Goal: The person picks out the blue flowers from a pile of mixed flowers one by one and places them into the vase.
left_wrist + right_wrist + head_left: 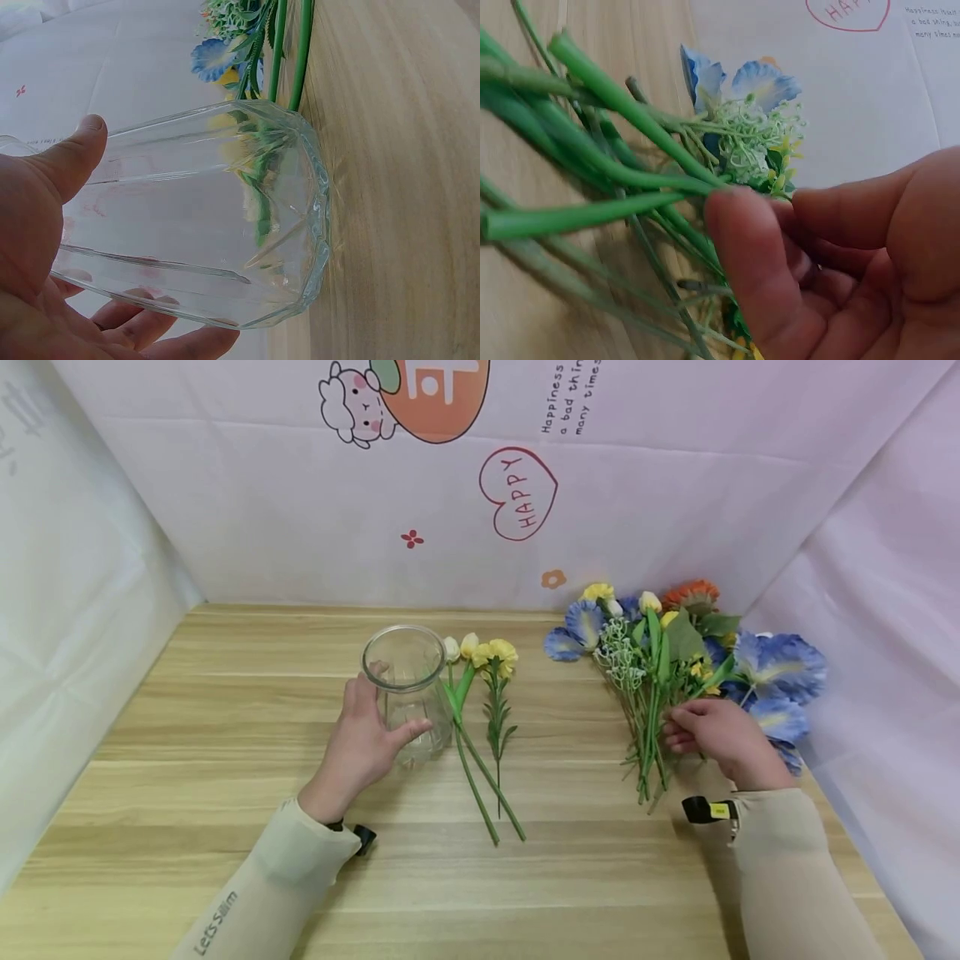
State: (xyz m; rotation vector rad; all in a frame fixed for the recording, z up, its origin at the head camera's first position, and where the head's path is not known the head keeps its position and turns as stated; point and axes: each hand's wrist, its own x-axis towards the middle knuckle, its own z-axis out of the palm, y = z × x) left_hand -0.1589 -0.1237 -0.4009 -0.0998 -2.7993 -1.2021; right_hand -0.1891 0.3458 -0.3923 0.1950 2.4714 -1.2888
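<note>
A clear glass vase (pixel 420 714) stands upright on the wooden table, left of centre. My left hand (pixel 358 745) grips its side, the thumb on one face and the fingers round the other, as the left wrist view also shows. Over the flower pile on the right, my right hand (pixel 723 737) has curled fingers among the green stems (pixel 651 735). In the right wrist view the thumb and fingertips pinch a thin flower stem (pixel 784 196); which flower it belongs to is hidden. Blue flowers (pixel 783 672) lie beside and partly behind that hand.
Right beside the vase lie two pale tulips (pixel 460 693) with crossed stems and a yellow carnation (pixel 497 658). An orange flower (pixel 692 595) and small white blossoms (pixel 618 656) are in the pile. A printed white cloth (pixel 300 527) rises behind the table (pixel 225 710).
</note>
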